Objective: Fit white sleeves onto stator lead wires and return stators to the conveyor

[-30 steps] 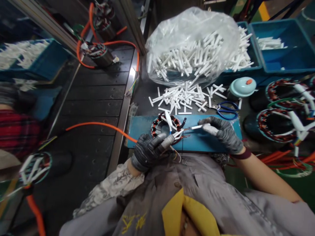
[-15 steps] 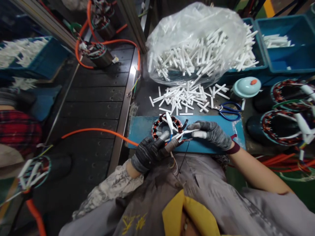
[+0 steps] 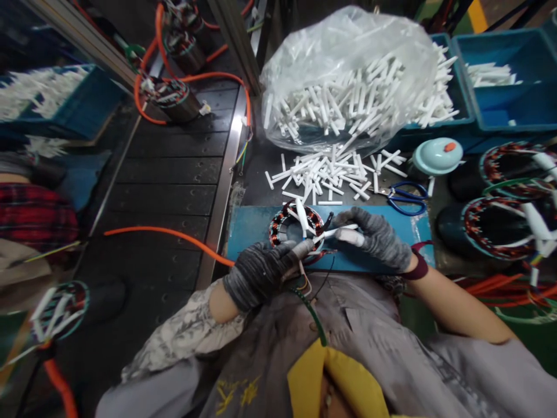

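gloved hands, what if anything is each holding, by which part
The right hand pinches a white tube by the end away from the coil. The left hand is at the coil; its hold, if any, cannot be told.

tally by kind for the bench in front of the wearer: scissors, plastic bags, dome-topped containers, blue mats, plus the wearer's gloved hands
Scissors: 1
Plastic bag: 1
Dome-topped container: 1
Blue mat: 1
Gloved hands: 2 (left hand, right hand)
Total: 6
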Available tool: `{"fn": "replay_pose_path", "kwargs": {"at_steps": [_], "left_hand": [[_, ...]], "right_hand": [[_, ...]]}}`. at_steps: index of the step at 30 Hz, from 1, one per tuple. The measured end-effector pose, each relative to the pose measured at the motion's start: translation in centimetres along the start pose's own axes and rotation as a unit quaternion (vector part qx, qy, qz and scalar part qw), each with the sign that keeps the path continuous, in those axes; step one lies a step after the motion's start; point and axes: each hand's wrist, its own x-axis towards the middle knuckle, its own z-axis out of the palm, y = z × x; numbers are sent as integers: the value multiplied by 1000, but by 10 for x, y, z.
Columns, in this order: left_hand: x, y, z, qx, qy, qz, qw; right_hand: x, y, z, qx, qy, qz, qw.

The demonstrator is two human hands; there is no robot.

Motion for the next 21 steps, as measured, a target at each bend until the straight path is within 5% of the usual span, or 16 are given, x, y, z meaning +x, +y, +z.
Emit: {"fn": "replay_pose_path", "kwargs": {"at_steps": [8, 12, 14, 16, 18, 21], "left_hand": [[5, 1, 6, -33, 13, -4, 999], [6, 3, 6, -60, 9, -4, 998], [6, 4, 8, -76, 17, -3, 997], [4, 4, 12, -90, 32, -1, 995], [1, 4, 16, -94, 46, 0, 995], [-2, 4, 21, -70, 54, -2, 996]], "right_hand": [[16, -8, 10, 1, -141, -28, 990], [21, 6, -2, 50, -98, -3, 994], [30, 17, -13, -57, 12, -16, 998], [43, 27, -18, -250, 63, -41, 965], [55, 31, -15, -376, 31, -62, 924], [65, 31, -6, -417, -2, -82, 905]]}}
